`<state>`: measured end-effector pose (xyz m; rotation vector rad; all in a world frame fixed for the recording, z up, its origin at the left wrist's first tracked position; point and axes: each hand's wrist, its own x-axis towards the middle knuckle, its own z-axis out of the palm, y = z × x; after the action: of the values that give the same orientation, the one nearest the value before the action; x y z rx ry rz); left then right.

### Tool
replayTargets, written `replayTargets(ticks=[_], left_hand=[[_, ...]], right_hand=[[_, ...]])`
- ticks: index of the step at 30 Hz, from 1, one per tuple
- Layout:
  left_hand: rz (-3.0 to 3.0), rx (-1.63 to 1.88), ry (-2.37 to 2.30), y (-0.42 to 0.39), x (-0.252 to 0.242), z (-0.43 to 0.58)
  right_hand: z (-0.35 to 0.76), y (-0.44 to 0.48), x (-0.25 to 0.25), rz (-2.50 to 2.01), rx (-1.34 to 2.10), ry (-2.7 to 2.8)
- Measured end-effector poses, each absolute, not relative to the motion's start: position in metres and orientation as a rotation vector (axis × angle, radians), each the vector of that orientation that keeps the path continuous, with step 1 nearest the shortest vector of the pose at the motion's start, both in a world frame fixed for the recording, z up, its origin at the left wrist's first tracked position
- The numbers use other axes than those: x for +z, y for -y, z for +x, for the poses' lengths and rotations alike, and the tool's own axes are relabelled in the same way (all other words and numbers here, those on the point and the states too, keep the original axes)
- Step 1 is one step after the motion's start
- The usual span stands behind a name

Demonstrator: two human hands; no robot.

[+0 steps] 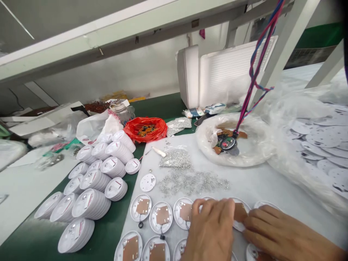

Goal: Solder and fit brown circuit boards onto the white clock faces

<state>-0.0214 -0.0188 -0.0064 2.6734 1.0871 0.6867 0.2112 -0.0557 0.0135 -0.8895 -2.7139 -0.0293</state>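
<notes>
View: head
Left hand [210,232]: fingers narrow, closed over disc [240,212]
Right hand [282,232]: fingers narrow, against disc's right edge
Disc: brown pad on top, between hands
Around: padded discs [162,215] beside left hand; silver parts [193,183] ahead; disc stacks [92,204] left

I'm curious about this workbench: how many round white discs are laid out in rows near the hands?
10 round white discs: six in the far row, four in the near row, beside the left hand and right hand. The hands may hide more.
</notes>
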Motion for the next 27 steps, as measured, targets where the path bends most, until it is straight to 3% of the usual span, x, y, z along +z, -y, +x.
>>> replayTargets(ticks=[4, 11, 20, 27], left_hand=[[2.688, 0.576, -0.884, -0.005, 0.010, -0.018], [2.651, 0.480, -0.890, -0.012, -0.008, -0.014], [2.626, 0.403, -0.998, -0.010, -0.011, -0.007], [2.662, 0.429, -1.013, -0.007, -0.009, -0.003]], right_hand=[[0.206, 0.041, 0.011, -0.934, 0.081, 2.539], [0.206, 0.045, -0.012, -1.084, 0.009, 2.562], [0.205, 0.044, -0.029, -1.089, 0.383, 2.535], [0.192, 0.032, -0.015, -1.065, 0.216, 2.452]])
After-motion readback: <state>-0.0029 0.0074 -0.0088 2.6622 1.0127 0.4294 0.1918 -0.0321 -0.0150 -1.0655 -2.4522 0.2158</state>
